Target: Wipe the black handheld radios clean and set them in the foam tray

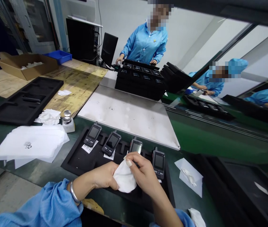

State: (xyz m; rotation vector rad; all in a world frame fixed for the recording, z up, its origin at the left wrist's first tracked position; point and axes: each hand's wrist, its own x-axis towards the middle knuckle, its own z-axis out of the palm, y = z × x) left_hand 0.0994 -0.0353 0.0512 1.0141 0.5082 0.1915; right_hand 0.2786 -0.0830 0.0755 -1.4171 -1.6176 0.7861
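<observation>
Between my two hands is a white cloth, held above the near edge of a black foam tray. My left hand grips its left side, with the thumb on top. The fingertips of my right hand pinch its upper edge. In the tray lie a handheld radio at the left, a second radio beside it, a third radio partly behind my right hand, and a fourth radio at the right. White label slips show beneath some of them.
Left are a stack of white bags, crumpled cloths, a dispenser bottle and another foam tray. A white bag and dark trays lie right. Beyond the white board, a co-worker stands behind stacked trays.
</observation>
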